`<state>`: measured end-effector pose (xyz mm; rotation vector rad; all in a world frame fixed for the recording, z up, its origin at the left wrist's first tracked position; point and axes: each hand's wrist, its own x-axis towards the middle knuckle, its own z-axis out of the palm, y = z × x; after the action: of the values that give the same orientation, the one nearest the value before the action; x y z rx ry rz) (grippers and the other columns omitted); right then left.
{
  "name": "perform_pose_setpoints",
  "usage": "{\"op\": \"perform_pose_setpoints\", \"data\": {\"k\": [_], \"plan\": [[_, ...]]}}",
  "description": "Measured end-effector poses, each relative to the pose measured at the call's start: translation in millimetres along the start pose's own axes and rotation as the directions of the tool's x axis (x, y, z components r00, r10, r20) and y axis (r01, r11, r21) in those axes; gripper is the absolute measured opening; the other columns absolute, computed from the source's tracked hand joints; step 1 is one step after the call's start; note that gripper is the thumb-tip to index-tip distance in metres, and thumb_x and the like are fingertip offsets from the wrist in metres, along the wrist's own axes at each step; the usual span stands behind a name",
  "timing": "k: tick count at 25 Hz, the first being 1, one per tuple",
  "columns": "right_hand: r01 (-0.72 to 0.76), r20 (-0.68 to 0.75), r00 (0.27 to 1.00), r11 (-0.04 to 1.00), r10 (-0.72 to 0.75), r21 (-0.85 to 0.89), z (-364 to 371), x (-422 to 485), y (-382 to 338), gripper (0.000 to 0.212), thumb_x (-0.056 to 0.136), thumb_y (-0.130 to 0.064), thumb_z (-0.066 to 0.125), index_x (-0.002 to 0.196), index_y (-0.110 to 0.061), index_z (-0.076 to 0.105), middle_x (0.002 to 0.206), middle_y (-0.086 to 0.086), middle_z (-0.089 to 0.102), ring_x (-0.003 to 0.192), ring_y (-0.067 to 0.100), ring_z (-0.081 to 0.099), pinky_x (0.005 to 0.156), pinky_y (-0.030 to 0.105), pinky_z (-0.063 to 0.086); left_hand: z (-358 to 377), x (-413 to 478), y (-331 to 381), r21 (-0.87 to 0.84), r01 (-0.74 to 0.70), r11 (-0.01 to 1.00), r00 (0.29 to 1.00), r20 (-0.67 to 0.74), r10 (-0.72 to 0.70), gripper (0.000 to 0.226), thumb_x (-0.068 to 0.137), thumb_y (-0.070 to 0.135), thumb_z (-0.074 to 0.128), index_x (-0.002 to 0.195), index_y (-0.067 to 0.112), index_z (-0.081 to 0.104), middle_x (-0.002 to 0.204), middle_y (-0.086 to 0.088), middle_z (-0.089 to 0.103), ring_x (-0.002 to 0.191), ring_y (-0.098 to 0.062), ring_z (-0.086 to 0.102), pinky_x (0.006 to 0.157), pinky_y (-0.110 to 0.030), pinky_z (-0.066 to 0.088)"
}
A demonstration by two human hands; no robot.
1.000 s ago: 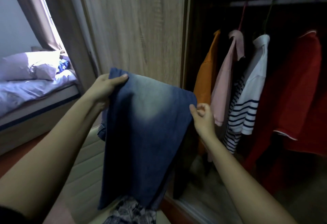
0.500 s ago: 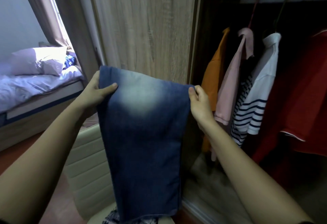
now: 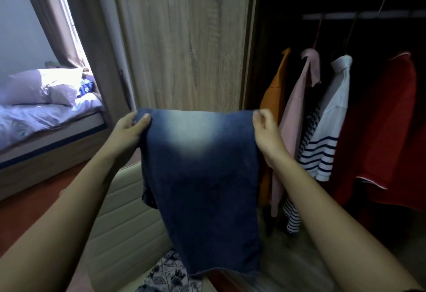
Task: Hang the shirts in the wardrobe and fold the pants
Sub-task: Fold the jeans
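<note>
Bed (image 3: 46,125) left; perhaps four shirts (image 3: 334,112) hang in dim wardrobe (image 3: 184,38).

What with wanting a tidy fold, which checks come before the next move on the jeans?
1. Left hand grip on a top corner of the jeans: ok.
2. Right hand grip on the other corner: ok.
3. Top edge level between the hands: ok.
4. Cloth hanging flat: not ok, it bunches at the left edge.
5. Free spot to lay them: cannot tell; patterned cloth lies below.
</note>
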<state>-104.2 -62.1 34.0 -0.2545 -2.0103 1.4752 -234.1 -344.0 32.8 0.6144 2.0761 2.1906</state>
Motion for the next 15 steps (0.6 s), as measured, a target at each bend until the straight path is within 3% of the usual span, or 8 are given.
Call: {"op": "perform_pose_setpoints", "data": {"k": [1,3,6,9,11,13,15], "plan": [[-0.161,0.065,0.986,0.977,0.153,0.143,-4.9,0.4,5.9,0.009,0.097,-0.035,0.042,0.103,-0.027,0.045,0.1,0.004,0.056,0.077,0.01,0.056,0.064,0.027,0.045,5.0,-1.2,0.0,-0.02,0.0,1.0,1.0,0.03,0.0,0.029,0.095,0.022,0.053,0.117,0.004,0.057,0.109,-0.015,0.066,0.103,-0.032,0.061,0.087,-0.043,0.049],[-0.31,0.156,0.949,0.894,0.273,0.322,-12.1,-2.7,11.9,0.021,0.094,-0.027,0.052,0.111,-0.029,0.04,0.115,0.007,0.054,0.087,0.016,0.059,0.062,0.027,0.048,10.6,-1.8,1.4,-0.049,0.007,0.999,0.998,0.067,-0.003,0.025,0.096,0.017,0.05,0.116,0.004,0.056,0.107,-0.013,0.066,0.097,-0.026,0.063,0.078,-0.034,0.049],[-0.251,0.136,0.968,0.856,0.212,0.452,-18.1,-5.6,12.1,0.04,0.09,-0.02,0.059,0.121,-0.029,0.036,0.116,0.005,0.057,0.094,0.018,0.063,0.064,0.027,0.051,14.5,2.3,9.6,-0.115,0.055,0.992,0.998,0.04,-0.051,0.02,0.096,0.021,0.049,0.11,0.012,0.06,0.105,-0.007,0.067,0.09,-0.018,0.064,0.072,-0.029,0.047],[-0.092,0.067,0.995,0.909,0.071,0.405,-21.4,-6.1,4.4,0.038,0.087,-0.017,0.062,0.111,-0.033,0.039,0.113,0.007,0.064,0.092,0.016,0.068,0.067,0.027,0.053,24.3,4.0,14.9,-0.151,0.244,0.958,0.962,-0.086,-0.259,0.024,0.094,0.028,0.055,0.094,0.006,0.064,0.095,-0.008,0.069,0.082,-0.017,0.064,0.07,-0.028,0.049],[-0.066,0.039,0.998,0.895,0.055,0.442,-24.8,-4.7,3.2,0.051,0.074,-0.025,0.073,0.113,-0.028,0.04,0.109,0.007,0.066,0.091,0.016,0.069,0.068,0.028,0.054,27.3,3.4,15.7,-0.139,0.317,0.938,0.943,-0.064,-0.328,0.026,0.092,0.027,0.059,0.089,0.002,0.066,0.09,-0.01,0.069,0.079,-0.019,0.064,0.071,-0.029,0.05],[-0.171,0.065,0.985,0.875,0.159,0.453,-32.8,-3.1,-1.4,0.076,0.056,-0.044,0.081,0.118,-0.019,0.045,0.11,0.007,0.066,0.098,0.02,0.066,0.073,0.033,0.052,27.2,3.9,16.5,-0.198,0.247,0.949,0.967,-0.015,-0.255,0.02,0.093,0.022,0.056,0.097,0.006,0.067,0.097,-0.009,0.07,0.086,-0.018,0.065,0.075,-0.028,0.05],[-0.38,0.232,0.919,0.872,0.318,0.31,-37.4,-3.9,-4.9,0.057,0.069,-0.055,0.068,0.109,-0.017,0.057,0.106,0.004,0.066,0.098,0.02,0.062,0.076,0.032,0.047,31.5,3.5,12.7,-0.276,0.166,0.947,0.986,0.015,-0.169,0.018,0.094,0.018,0.053,0.105,0.012,0.066,0.103,-0.005,0.07,0.093,-0.018,0.066,0.075,-0.028,0.049]]}}
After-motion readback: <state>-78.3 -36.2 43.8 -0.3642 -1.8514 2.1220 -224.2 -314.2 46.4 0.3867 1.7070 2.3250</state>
